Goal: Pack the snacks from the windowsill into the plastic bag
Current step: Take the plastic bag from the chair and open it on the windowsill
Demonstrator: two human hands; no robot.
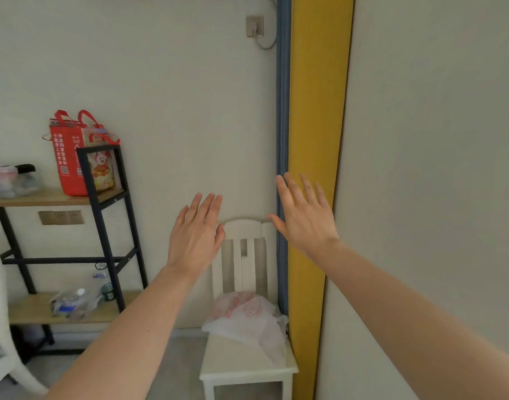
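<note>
Left hand (194,235): up in front of the wall, back of the hand to the camera, fingers straight and close together, holding nothing.
Right hand (303,215): raised a touch higher, fingers spread wide, nothing in it, framed against the yellow curtain (316,111) and its blue edge.
Both arms: bare forearms reaching forward from the bottom corners, hands apart from each other and touching nothing.
Plastic bag (247,319): white and translucent with red print, lying crumpled on the seat of the white chair (241,362), pushed back against the slats, well below both hands.
White chair: wooden, slatted back, standing against the wall just beside the curtain.
Shelf rack (103,215): black metal frame with wooden boards, off to the left.
Red tote bag (71,157): upright on the top board, handles up, cartoon print on its side.
Lower board: clear plastic bottles and wrapping lying on it.
Windowsill and snacks: out of this view.
</note>
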